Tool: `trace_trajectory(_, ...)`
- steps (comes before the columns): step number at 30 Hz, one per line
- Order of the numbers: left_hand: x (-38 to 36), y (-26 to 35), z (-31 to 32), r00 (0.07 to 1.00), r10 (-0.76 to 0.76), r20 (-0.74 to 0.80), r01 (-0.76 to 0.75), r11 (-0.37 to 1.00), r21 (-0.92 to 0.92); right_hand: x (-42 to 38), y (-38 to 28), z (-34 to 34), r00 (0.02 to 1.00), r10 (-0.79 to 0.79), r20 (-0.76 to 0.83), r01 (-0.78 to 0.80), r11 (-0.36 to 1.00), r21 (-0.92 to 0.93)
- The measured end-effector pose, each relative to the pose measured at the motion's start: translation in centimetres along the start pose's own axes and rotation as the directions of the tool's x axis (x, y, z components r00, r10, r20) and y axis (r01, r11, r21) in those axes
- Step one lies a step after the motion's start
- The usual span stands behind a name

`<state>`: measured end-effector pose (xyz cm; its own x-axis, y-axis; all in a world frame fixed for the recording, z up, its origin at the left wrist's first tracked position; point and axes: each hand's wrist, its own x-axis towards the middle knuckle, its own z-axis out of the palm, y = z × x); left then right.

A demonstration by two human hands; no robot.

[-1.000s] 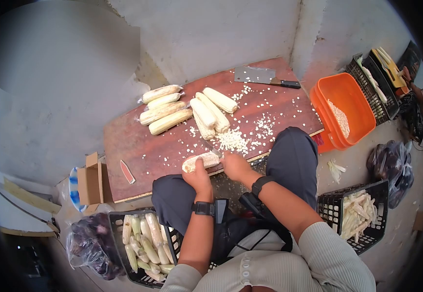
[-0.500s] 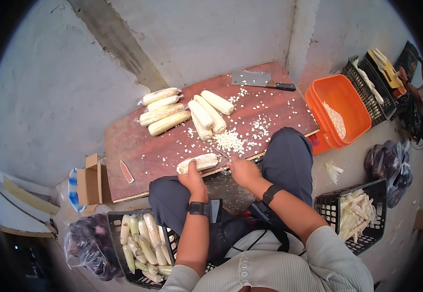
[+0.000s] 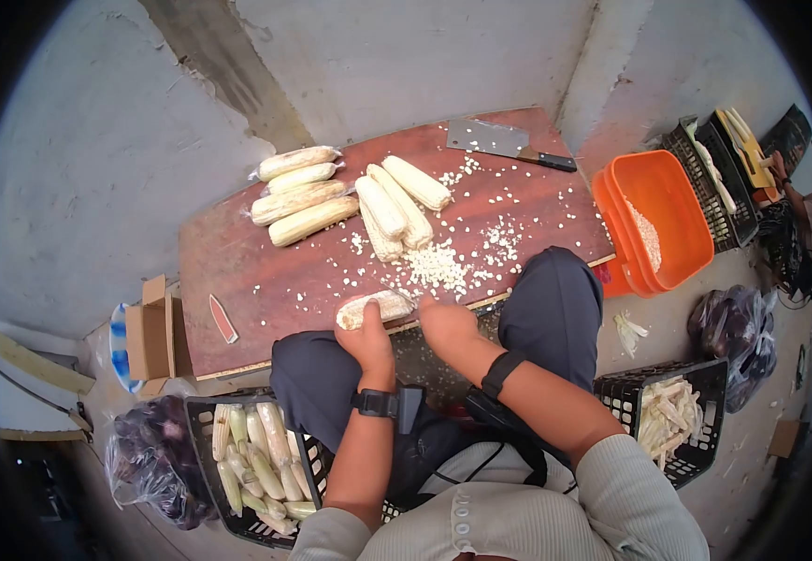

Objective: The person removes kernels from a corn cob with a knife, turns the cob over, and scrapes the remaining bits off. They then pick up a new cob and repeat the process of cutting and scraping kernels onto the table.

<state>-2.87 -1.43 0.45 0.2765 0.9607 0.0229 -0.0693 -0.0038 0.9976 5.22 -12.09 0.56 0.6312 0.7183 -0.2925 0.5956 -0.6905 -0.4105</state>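
My left hand (image 3: pixel 366 344) is closed around a husked ear of corn (image 3: pixel 393 305), which lies crosswise at the near edge of the red-brown table (image 3: pixel 228 271). Close to the ear's right end, my right hand (image 3: pixel 448 329) makes a fist on a small knife. Its thin blade is mostly hidden now, though it shows more plainly in the earlier picture. Just beyond both hands sits a pile of loose corn kernels (image 3: pixel 438 266). Several bare ears (image 3: pixel 392 210) rest behind the pile, and several plastic-wrapped ears (image 3: pixel 308 201) lie to their left.
A cleaver (image 3: pixel 490 138) lies at the back, a red pointed blade (image 3: pixel 222 320) at left. An orange bin (image 3: pixel 663 178) holds kernels. Black crates of corn (image 3: pixel 256 458) and husks (image 3: pixel 672 416) flank my legs. Another person's arm (image 3: pixel 792 187) shows far right.
My right hand has moved slightly left and turned, drawing nearer the ear, and less of the knife shows. My left hand keeps its hold. The camera view has shifted a little.
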Motion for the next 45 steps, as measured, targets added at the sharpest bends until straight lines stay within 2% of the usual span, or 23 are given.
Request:
trace_trajectory(2, 0.0, 0.4, 0.1, 0.999, -0.051, -0.013, 0.051, 0.999, 0.014, 0.1, -1.1, -2.0, 0.999, -0.052, 0.017, 0.051, 0.998, 0.020)
trace_trajectory(6, -0.1, 0.6, 0.0, 0.996, -0.086, -0.035, 0.085, 0.996, -0.021, 1.4, -0.6, -1.0, 0.999, -0.049, -0.014, 0.049, 0.997, 0.056)
trace_trajectory(9, -0.2, 2.4, 0.0, 0.968, -0.241, -0.074, 0.230, 0.964, -0.135, 1.9, 0.3, -0.1, 0.995, -0.083, -0.049, 0.088, 0.990, 0.107)
trace_trajectory(11, -0.1, 2.3, -0.2, 0.963, -0.265, -0.056, 0.252, 0.952, -0.173, 1.8, 0.6, -0.2, 0.994, -0.090, -0.068, 0.100, 0.983, 0.155)
trace_trajectory(14, 0.1, 2.4, -0.2, 0.954, -0.295, -0.054, 0.276, 0.934, -0.226, 1.9, 2.1, 1.0, 0.969, -0.129, -0.210, 0.193, 0.928, 0.318)
trace_trajectory(17, 0.1, 2.8, -0.1, 0.947, -0.317, -0.059, 0.296, 0.926, -0.233, 0.6, 3.4, 0.7, 0.971, -0.105, -0.214, 0.181, 0.910, 0.374)
trace_trajectory(21, 0.2, 3.3, 0.0, 0.917, -0.391, -0.076, 0.359, 0.893, -0.270, -2.9, 3.4, -1.6, 0.990, -0.011, -0.142, 0.065, 0.923, 0.380)
trace_trajectory(23, 0.3, 3.2, -0.2, 0.916, -0.396, -0.062, 0.362, 0.884, -0.295, -4.3, 3.2, -2.1, 0.995, 0.013, -0.102, 0.027, 0.926, 0.376)
trace_trajectory(29, 0.3, 3.7, 0.1, 0.914, -0.402, -0.050, 0.363, 0.867, -0.340, -5.2, 2.5, -0.7, 0.993, -0.048, -0.109, 0.089, 0.910, 0.406)
trace_trajectory(32, 0.5, 3.6, 0.1, 0.904, -0.424, -0.055, 0.385, 0.865, -0.323, -4.2, 3.1, 0.7, 0.998, -0.007, -0.068, 0.033, 0.921, 0.387)
trace_trajectory(35, 0.5, 3.7, 0.1, 0.901, -0.432, -0.046, 0.393, 0.856, -0.335, -3.1, 3.6, 3.1, 0.960, 0.132, -0.249, 0.014, 0.860, 0.509)
trace_trajectory(36, 0.4, 3.8, 0.1, 0.902, -0.431, -0.040, 0.392, 0.853, -0.344, -3.3, 3.5, 2.8, 0.966, 0.124, -0.225, 0.002, 0.871, 0.491)
trace_trajectory(41, 0.8, 3.6, 0.5, 0.872, -0.489, 0.034, 0.469, 0.811, -0.350, -4.0, 3.4, 1.3, 0.987, 0.095, -0.133, -0.025, 0.893, 0.449)
trace_trajectory(45, 0.2, 4.7, 0.6, 0.888, -0.436, 0.145, 0.459, 0.831, -0.314, -4.2, 2.5, 1.4, 0.976, 0.087, -0.197, 0.025, 0.863, 0.505)
